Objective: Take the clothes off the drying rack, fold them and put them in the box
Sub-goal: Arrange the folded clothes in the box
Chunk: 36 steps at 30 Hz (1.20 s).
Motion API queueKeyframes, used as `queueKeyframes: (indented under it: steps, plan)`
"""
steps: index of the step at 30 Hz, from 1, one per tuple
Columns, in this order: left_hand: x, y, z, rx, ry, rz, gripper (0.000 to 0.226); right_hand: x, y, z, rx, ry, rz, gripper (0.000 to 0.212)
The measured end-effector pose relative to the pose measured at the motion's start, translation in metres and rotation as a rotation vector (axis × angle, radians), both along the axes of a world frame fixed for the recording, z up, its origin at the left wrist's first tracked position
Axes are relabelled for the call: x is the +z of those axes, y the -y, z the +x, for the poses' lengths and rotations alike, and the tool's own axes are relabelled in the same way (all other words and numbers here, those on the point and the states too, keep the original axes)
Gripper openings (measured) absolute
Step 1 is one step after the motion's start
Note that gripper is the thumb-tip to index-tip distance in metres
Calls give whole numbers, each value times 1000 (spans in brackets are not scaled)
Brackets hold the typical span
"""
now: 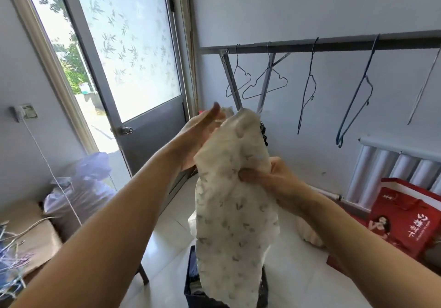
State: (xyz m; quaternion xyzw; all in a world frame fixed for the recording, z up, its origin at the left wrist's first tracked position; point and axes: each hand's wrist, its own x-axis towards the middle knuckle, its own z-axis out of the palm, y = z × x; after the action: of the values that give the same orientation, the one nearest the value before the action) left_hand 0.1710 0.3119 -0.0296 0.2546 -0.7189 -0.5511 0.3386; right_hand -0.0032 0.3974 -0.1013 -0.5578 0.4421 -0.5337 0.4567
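A cream garment (235, 202) with small green leaf prints hangs in front of me. My right hand (267, 176) grips its right edge about a third of the way down. My left hand (202, 131) lies flat with straight fingers against the garment's upper left side. The garment's lower end dangles over a dark box (193, 281) on the floor, which holds some folded clothes. Behind it stands the grey drying rack (310, 45), with several bare wire hangers (265, 83) on its bar.
A glass door (133, 45) stands open at the left. White plastic bags (83, 188) and a cardboard box lie at the lower left. A red gift box (405, 219) and a white radiator (401, 171) are at the right. Pale cloth lies on the tiled floor.
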Motion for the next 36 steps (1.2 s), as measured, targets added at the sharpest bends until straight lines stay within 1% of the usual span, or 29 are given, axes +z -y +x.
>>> queueKeyframes:
  steps: [1, 2, 3, 4, 6, 7, 9, 11, 12, 13, 15, 16, 17, 19, 20, 22, 23, 24, 25, 26, 27, 28, 29, 30, 31, 32, 34, 35, 36]
  plan:
    - [-14, 3, 5, -48, -125, 245, 88, 4, 1, -3, -32, 18, -8, 12]
    - [-30, 3, 8, -111, -197, 428, 98, 7, 2, -6, -73, 32, -7, 13]
    - [-48, 0, 11, -169, -238, 524, 105, 9, 5, -9, -123, 44, 9, 15]
    - [-65, -5, 11, -233, -254, 549, 109, 10, 8, -12, -175, 56, 26, 17]
    - [-86, -14, 7, -295, -246, 463, 105, 9, 13, -15, -265, 56, 49, 16]
    - [-91, -18, 3, -243, -202, 365, 100, 8, 15, -15, -296, 42, 56, 13]
    - [-87, -25, -6, -6, -81, 216, 95, 3, 19, -18, -343, 19, 90, 6]
    - [-86, -26, -16, 234, -13, 151, 87, 1, 22, -19, -345, 65, 149, 7]
    - [-87, -25, -20, 317, -23, 152, 82, -2, 25, -21, -338, 98, 182, 19]
    - [-88, -25, -23, 369, -55, 166, 76, -4, 27, -24, -328, 114, 197, 41]
    - [-91, -25, -27, 422, -129, 178, 61, -10, 25, -30, -294, 61, 213, 97]
    - [-93, -24, -28, 436, -156, 163, 58, -13, 22, -34, -232, 12, 192, 112]
    - [-93, -24, -29, 447, -176, 139, 53, -15, 18, -36, -138, -35, 161, 115]
    - [-92, -22, -33, 500, -172, 66, 36, -18, 12, -40, 41, -143, 111, 104]
    - [-92, -22, -35, 515, -156, 50, 29, -21, 11, -40, 55, -186, 104, 95]
    - [-89, -21, -34, 461, -108, 67, 22, -23, 16, -41, -32, -285, 96, 69]
    - [-87, -21, -31, 390, -56, 63, 28, -23, 18, -41, -82, -336, 74, 52]
    - [-85, -21, -28, 317, 36, 19, 42, -23, 20, -43, -122, -393, 54, 38]
    - [-83, -21, -24, 279, 178, -83, 54, -23, 23, -45, -145, -442, 42, 28]
    - [-83, -20, -21, 287, 348, -231, 60, -23, 25, -48, -159, -494, 33, 20]
    - [-83, -18, -19, 318, 486, -386, 60, -22, 26, -52, -166, -554, 28, 13]
    - [-82, -17, -18, 361, 567, -519, 53, -21, 26, -55, -179, -616, 15, 7]
    - [-79, -17, -17, 404, 603, -611, 39, -20, 27, -58, -201, -662, -5, 6]
    - [-76, -16, -14, 435, 610, -646, 24, -19, 27, -62, -207, -675, -28, 8]
    - [-73, -14, -11, 454, 585, -636, 13, -16, 27, -64, -186, -636, -43, 11]
    - [-72, -9, -7, 466, 508, -564, 10, -12, 25, -65, -148, -520, -45, 11]
    - [-69, -4, -4, 447, 222, -277, 25, -4, 21, -62, -75, -246, -16, 8]
    - [-70, -3, -5, 400, 49, -111, 38, -1, 21, -58, -64, -161, -14, 13]
    - [-73, -4, -7, 330, -72, 25, 49, 1, 23, -55, -65, -118, -25, 16]
